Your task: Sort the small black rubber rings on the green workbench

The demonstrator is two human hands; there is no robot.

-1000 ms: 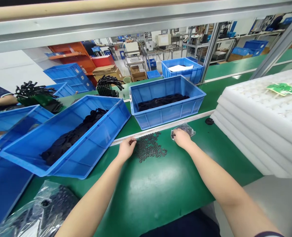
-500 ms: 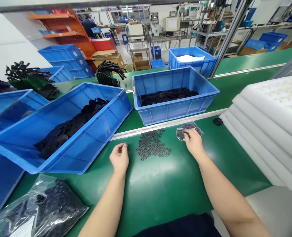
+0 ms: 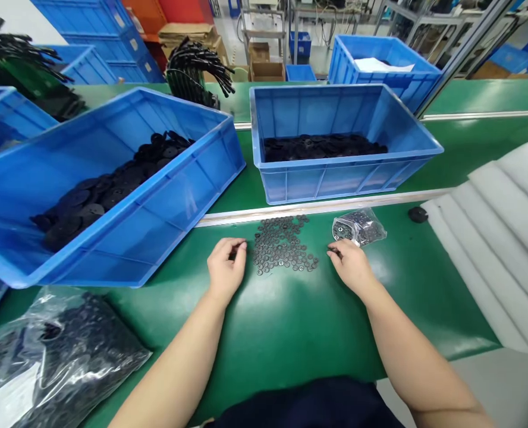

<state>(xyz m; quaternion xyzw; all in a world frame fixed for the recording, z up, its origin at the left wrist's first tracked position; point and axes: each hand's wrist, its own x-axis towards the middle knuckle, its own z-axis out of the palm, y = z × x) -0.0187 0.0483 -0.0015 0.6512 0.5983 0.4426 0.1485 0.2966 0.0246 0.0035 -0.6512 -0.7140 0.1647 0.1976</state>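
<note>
Small dark ring-shaped pieces (image 3: 282, 246) lie spread in a loose patch on the green work surface (image 3: 286, 333). Just left of the patch is my left hand (image 3: 226, 270), its thumb and fingers pinched together; what they hold, if anything, is hidden. My right hand (image 3: 349, 264) is on the patch's other side, closed, with something small and dark at its fingertips, too small to name. Right behind that hand lies a small clear plastic bag (image 3: 368, 226) with little metal-looking parts in its open mouth.
Two blue bins stand behind, one at the left (image 3: 201, 160) and one at the right (image 3: 335, 178), both holding dark discs. A large clear bag of dark parts (image 3: 99, 339) lies front left. Stacked white foam sheets (image 3: 482, 255) border the right, a black round part (image 3: 418, 214) beside them.
My right hand has come away from the small bag, towards me, and now sits in front of it with its fingers closed. The view has tilted down; my left hand stays beside the rings.
</note>
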